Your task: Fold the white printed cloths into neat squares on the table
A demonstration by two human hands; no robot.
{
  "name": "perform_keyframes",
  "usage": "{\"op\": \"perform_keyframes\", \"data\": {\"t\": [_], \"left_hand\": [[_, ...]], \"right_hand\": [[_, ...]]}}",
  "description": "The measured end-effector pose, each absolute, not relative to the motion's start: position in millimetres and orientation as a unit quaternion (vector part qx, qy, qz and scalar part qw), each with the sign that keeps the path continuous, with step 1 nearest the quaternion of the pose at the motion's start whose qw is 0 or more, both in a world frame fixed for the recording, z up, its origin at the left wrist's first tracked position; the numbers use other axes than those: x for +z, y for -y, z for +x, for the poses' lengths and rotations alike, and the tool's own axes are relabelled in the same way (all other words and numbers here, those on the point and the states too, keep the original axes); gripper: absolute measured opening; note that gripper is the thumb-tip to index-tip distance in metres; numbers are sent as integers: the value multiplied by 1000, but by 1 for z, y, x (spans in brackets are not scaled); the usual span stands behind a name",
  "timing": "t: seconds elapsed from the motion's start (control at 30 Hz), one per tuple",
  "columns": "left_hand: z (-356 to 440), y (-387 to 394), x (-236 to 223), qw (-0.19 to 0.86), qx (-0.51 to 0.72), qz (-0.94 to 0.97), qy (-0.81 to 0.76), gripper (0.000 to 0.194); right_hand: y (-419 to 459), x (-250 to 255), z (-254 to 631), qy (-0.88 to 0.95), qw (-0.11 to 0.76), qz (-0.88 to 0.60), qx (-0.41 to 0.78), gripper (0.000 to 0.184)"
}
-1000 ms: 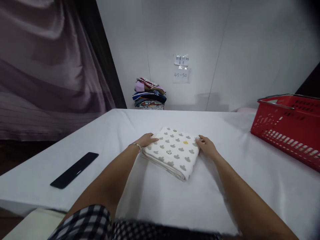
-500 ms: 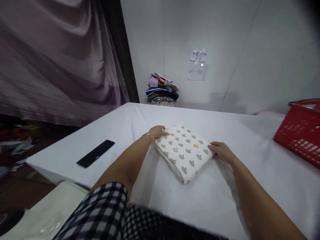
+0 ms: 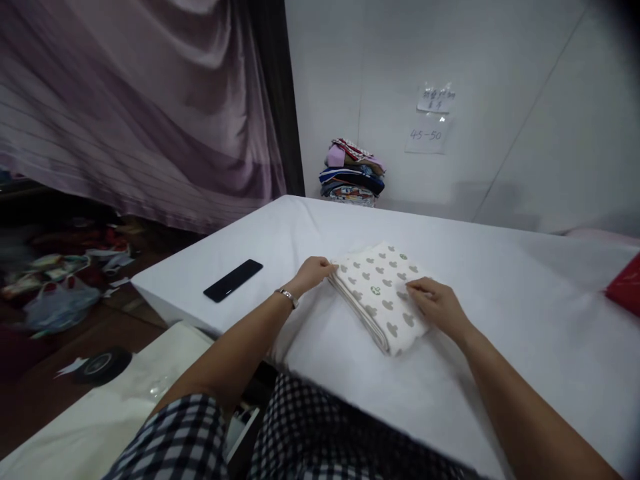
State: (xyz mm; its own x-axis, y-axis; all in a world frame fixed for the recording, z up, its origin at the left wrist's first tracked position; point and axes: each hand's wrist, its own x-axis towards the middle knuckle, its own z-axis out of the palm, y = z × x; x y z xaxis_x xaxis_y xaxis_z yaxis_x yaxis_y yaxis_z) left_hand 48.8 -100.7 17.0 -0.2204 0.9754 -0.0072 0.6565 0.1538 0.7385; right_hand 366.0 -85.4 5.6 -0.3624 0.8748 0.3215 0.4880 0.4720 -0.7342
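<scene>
A folded white cloth [image 3: 373,273] with a print of grey mushroom shapes and some green ones lies on the white-covered table, its layered edge facing the front left. My left hand [image 3: 314,272], a silver bracelet at the wrist, pinches the cloth's left corner between thumb and fingers. Over the right part of the cloth is my right hand [image 3: 439,308], fingers curled and the thumb near the index finger. Whether anything is between those fingertips is too small to tell. The cloth's right corner is partly hidden behind this hand.
A black phone [image 3: 233,280] lies on the table [image 3: 280,233] to the left. Behind the far edge rises a stack of folded clothes [image 3: 353,175]. A red basket [image 3: 627,287] stands at the right edge. Paper signs [image 3: 427,135] hang on the wall.
My right hand has left the cloth's right corner and moved inward over its top, covering the yellow mushroom. My left hand stays at the left corner. The camera view has turned left.
</scene>
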Motion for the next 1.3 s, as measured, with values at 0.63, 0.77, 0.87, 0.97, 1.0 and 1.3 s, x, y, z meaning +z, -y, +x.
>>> {"op": "perform_keyframes", "data": {"t": [0.63, 0.77, 0.87, 0.97, 1.0, 1.3], "left_hand": [[75, 101, -10, 282, 319, 484, -764, 40], [76, 110, -3, 271, 293, 495, -772, 45], [75, 114, 3, 231, 237, 517, -789, 52], [74, 114, 5, 208, 234, 503, -806, 58], [74, 112, 5, 217, 251, 489, -807, 62], [84, 94, -6, 261, 325, 416, -808, 69]], "right_hand": [[138, 16, 317, 919, 126, -338, 162, 30], [141, 16, 319, 926, 118, -322, 161, 31], [147, 16, 319, 932, 124, -313, 134, 37], [149, 17, 320, 938, 147, -292, 114, 42], [146, 17, 322, 938, 161, -286, 110, 41], [69, -3, 387, 768, 183, -609, 80, 62]]}}
